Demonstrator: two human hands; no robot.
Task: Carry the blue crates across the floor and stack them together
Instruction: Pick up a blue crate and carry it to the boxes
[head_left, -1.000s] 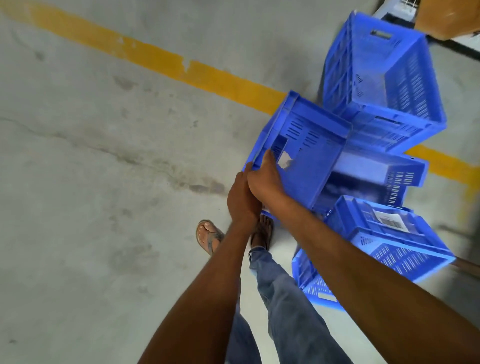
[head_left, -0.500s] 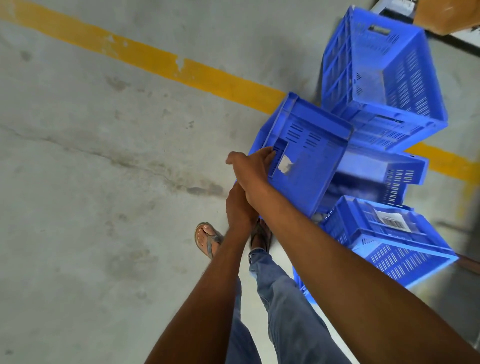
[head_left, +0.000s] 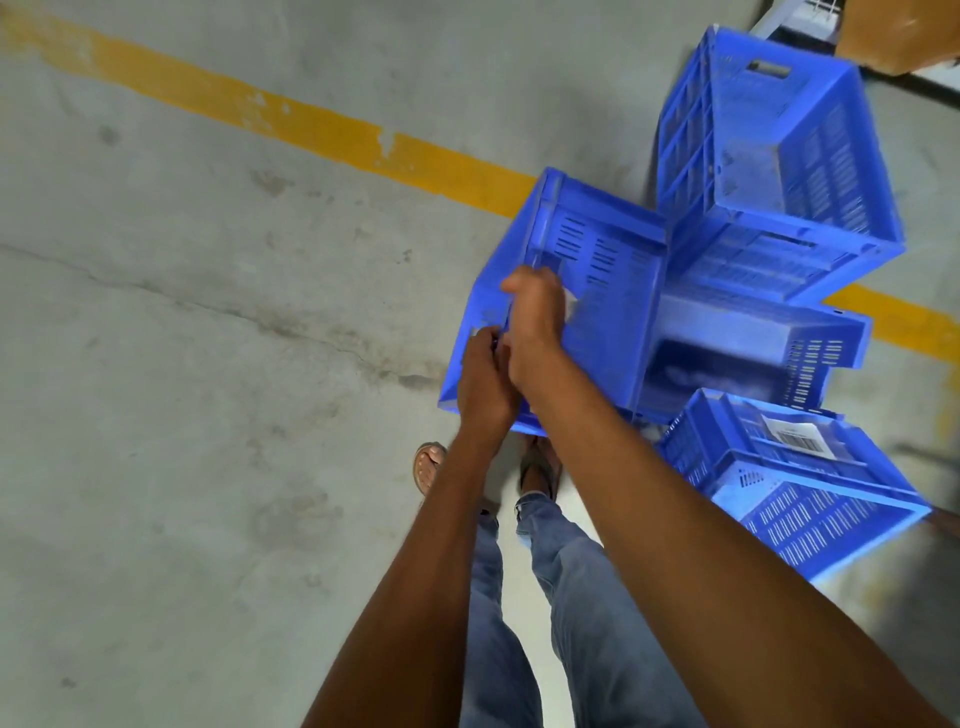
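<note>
Grey concrete floor (head_left: 218, 467), crossed by a painted yellow line (head_left: 322, 130), fills most of the view. Three blue crates are gathered at the right: an upright crate (head_left: 769, 171) by the line, a tipped crate (head_left: 597, 301) leaning against it with its open side turned away, and a labelled crate (head_left: 800, 493) lying lower right. The tipped crate is gripped at its near end, probably so it can be lifted or swung clear for stacking. The right hand (head_left: 535, 317) is curled into the handle slot; the left hand (head_left: 485, 374) is closed around the rim just below. Sandalled feet (head_left: 431, 465) are planted close beneath.
</note>
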